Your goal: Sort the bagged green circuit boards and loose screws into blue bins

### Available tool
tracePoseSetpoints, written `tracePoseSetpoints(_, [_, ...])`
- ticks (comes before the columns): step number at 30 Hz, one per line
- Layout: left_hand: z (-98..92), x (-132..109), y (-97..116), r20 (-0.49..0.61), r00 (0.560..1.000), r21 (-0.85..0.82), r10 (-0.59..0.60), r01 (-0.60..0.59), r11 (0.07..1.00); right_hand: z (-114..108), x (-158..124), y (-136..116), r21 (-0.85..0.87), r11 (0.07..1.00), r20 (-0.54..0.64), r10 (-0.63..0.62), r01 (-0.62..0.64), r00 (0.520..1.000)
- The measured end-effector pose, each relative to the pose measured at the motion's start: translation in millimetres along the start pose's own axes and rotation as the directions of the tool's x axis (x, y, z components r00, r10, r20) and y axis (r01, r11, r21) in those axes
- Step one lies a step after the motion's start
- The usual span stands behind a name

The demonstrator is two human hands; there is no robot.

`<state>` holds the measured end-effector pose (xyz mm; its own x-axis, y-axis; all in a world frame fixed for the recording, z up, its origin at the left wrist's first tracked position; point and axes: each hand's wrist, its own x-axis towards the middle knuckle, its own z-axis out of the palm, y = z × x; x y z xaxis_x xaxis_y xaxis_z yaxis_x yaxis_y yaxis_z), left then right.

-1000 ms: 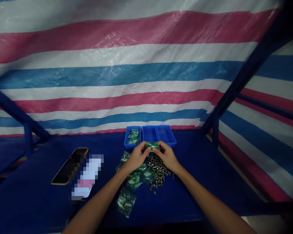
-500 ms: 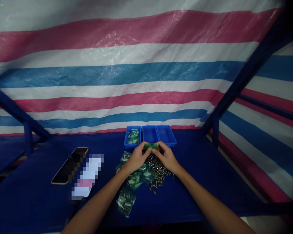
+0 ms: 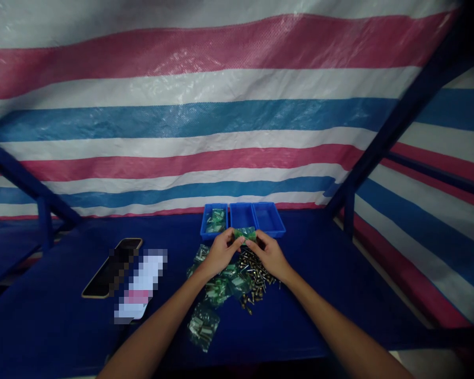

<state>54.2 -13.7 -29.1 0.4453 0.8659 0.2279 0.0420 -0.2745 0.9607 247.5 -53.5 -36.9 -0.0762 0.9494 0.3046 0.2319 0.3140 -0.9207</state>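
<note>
Head view: both hands pinching a green plastic bag at the middle blue tray

My left hand (image 3: 220, 253) and right hand (image 3: 269, 255) are closed on a small green plastic bag (image 3: 245, 234), pinching it from either side between fingers and thumbs. The bag is held just in front of the middle blue tray (image 3: 240, 215). A left blue tray (image 3: 206, 226) stands against that tray's left side and contains a bag of metal parts (image 3: 215, 221). A right blue tray (image 3: 269, 219) stands against its right side. In front of the middle tray, loose brass-coloured screws (image 3: 256, 276) lie heaped under my right hand, with filled plastic bags (image 3: 217, 292) beside them. Farther left of the tray, a phone (image 3: 110, 268) and a pixelated item (image 3: 142, 284) lie on the blue table (image 3: 55, 316). Behind the tray hangs a striped tarpaulin (image 3: 181, 116).
</note>
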Motion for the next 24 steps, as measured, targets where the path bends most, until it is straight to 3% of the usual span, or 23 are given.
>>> tracePoseSetpoints(12, [1.1,-0.9,2.9,-0.113,0.993,0.149,0.017,0.0,0.989,-0.1,-0.4,-7.0,0.028,1.0,-0.025,0.0,0.0,1.0])
tracePoseSetpoints(18, [1.8,-1.9,6.3,-0.117,0.992,0.068,-0.046,0.054,0.996,-1.4,0.8,-7.1,0.024,1.0,-0.082,-0.007,0.009,0.997])
tracePoseSetpoints(24, [2.6,-0.8,3.6,-0.121,0.99,0.145,0.066,-0.048,0.988,-2.5,-0.3,-8.1,-0.004,1.0,-0.067,-0.028,0.028,0.997])
